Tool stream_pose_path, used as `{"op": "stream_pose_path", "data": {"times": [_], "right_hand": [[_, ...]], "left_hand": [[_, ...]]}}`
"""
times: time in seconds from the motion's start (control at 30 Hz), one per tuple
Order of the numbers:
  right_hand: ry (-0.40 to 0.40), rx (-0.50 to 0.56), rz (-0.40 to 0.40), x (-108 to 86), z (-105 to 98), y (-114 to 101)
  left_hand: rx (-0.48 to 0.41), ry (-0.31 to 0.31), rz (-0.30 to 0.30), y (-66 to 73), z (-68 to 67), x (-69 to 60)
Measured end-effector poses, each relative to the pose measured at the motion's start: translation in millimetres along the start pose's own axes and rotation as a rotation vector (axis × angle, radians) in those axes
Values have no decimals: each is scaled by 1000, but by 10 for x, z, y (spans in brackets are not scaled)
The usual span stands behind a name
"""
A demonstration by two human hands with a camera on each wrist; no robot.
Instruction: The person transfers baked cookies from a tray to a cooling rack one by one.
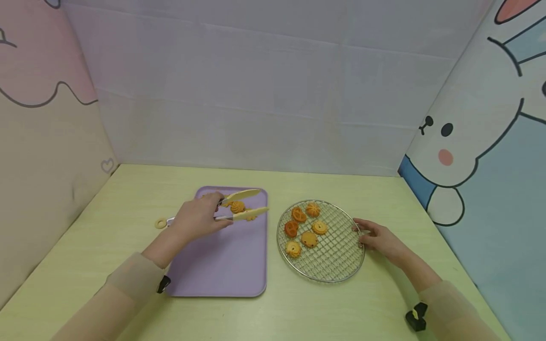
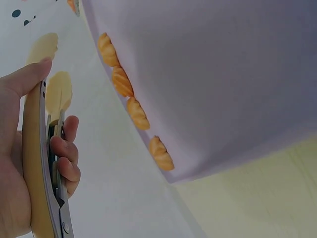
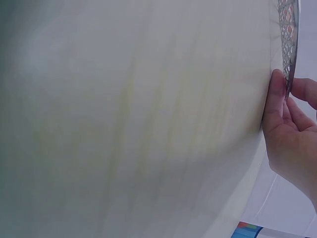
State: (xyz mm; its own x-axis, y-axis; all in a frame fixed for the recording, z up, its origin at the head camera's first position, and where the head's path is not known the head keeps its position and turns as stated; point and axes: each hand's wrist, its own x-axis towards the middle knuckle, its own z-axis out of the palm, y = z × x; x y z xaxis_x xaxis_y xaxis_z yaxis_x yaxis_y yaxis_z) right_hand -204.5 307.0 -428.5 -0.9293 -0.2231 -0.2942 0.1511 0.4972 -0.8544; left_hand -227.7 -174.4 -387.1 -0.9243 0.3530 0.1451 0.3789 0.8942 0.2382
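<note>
My left hand (image 1: 198, 218) grips a pair of tongs (image 1: 250, 214) with metal arms and pale yellow tips, above the far part of a purple tray (image 1: 222, 270). The tips are spread apart, and a ridged cookie (image 1: 237, 207) shows between them in the head view. Along one tray edge lie several twisted cookies (image 2: 137, 113), seen in the left wrist view. With thumb and fingers, my right hand (image 1: 381, 240) pinches the right rim of a round wire rack (image 1: 337, 260). Several cookies rest on the rack's left half, among them a pretzel-shaped cookie (image 1: 292, 228).
Tray and rack stand side by side on a light wooden table (image 1: 324, 312), a narrow gap between them. A pale back wall (image 1: 256, 104) and cartoon-printed side panels (image 1: 482, 142) enclose the table. The tongs' yellow end ring (image 1: 160, 223) sticks out left of the tray.
</note>
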Motion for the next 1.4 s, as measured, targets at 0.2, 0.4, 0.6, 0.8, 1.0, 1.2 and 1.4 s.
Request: {"op": "stream_pose_path", "data": {"times": [0.2,0.4,0.6,0.8,1.0,1.2,1.4], "right_hand": [[6,-4,8,9,-4,8],[1,6,5,13,-7,24],[2,3,3,11,-7,26],[4,-5,-1,8,-5,23],[3,4,2,6,0,18],[5,-3,4,4,-3,6],[-2,9,8,10,-6,20]], "left_hand": [[22,-41,-10,-76,71,-35],[27,-98,-10,-95,104,-29],[62,-136,-12,-94,123,5],[91,-166,-10,-104,137,30],[107,-180,2,-100,128,36],[107,-190,30,-71,105,22],[115,-179,59,-63,109,7]]}}
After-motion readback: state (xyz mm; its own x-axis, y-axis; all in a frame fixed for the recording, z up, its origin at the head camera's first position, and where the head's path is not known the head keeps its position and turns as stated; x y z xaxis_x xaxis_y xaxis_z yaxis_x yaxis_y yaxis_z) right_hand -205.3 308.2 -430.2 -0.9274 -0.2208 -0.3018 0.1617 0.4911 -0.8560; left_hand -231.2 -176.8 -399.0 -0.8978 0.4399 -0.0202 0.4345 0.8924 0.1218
